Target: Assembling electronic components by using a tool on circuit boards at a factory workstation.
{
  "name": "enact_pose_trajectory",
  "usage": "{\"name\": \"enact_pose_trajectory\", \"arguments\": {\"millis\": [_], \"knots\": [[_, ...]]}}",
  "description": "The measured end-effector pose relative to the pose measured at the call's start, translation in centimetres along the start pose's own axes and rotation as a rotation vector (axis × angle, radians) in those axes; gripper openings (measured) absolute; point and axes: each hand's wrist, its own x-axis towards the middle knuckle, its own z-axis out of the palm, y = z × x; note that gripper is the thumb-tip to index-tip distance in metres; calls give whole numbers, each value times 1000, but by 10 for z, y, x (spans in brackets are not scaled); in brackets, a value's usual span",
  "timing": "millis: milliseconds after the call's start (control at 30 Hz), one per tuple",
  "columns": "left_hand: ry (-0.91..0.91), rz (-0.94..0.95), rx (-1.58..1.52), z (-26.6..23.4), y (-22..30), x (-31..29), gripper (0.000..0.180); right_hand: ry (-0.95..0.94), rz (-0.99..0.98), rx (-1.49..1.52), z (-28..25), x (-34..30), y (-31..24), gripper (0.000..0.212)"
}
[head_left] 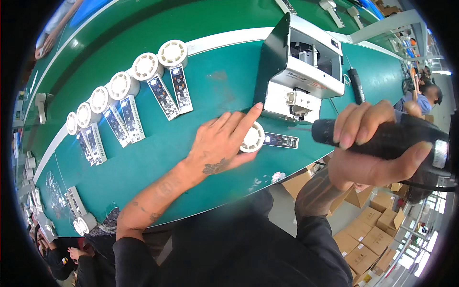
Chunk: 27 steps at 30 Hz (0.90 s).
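Observation:
My left hand (217, 143) rests on the green work table, its thumb and fingers round the white head of a small handheld fan (253, 137). The index finger stretches toward the machine beside it. The fan's handle points right, with its circuit board (282, 140) exposed. My right hand (356, 165) is wrapped round a black electric screwdriver (411, 134), raised at the right. Its thin bit points left toward the fan handle, apparently apart from it. Just beyond the fan stands a silver and black screw feeder (306, 76).
Several similar fans with exposed boards (146, 67) form a slanting row at the left. Another fan (85, 222) lies near the table's left end. A black pen-shaped tool (356, 86) sits right of the feeder. Cardboard boxes (368, 234) fill the floor at lower right. Other people work nearby.

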Motion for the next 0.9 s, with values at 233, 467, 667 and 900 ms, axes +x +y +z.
{"name": "enact_pose_trajectory", "arguments": {"millis": [233, 467, 667, 900], "knots": [[-30, -21, 11, -2, -1, 0, 104, 82, -84, -591, 21, 21, 30, 47], [-19, -16, 19, -3, -3, -1, 104, 79, 37, -525, 16, 10, 21, 51], [16, 11, -8, 0, -4, 0, 105, 64, 179, -403, 20, -22, 18, 63], [-23, -18, -20, -3, -3, 0, 107, 57, 222, -439, 19, -33, 30, 67]]}}
